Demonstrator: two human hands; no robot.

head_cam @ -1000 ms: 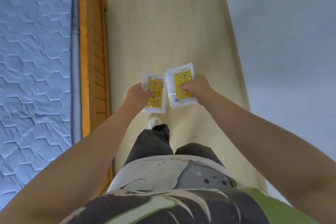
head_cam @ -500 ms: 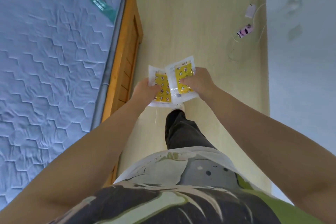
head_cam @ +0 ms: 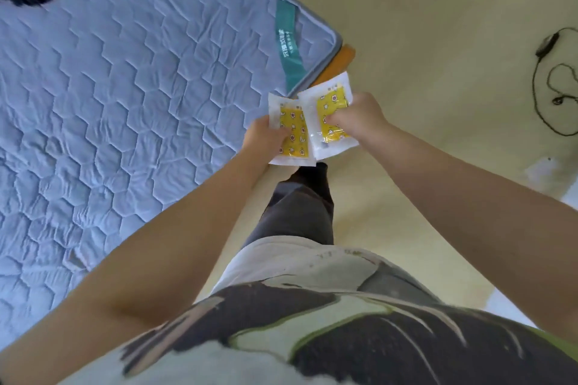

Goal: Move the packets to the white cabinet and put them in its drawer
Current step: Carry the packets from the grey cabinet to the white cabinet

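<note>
Two packets (head_cam: 312, 125) side by side, mattress (head_cam: 125, 87) left

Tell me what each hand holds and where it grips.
The left hand pinches the left packet at its left edge; the right hand pinches the right packet at its right side.

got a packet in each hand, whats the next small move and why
Probably walk on with both grips firm, turning to find the white cabinet: the left hand pinches one packet, the right hand the other packet, and the view shows mattress and floor, no cabinet.
</note>
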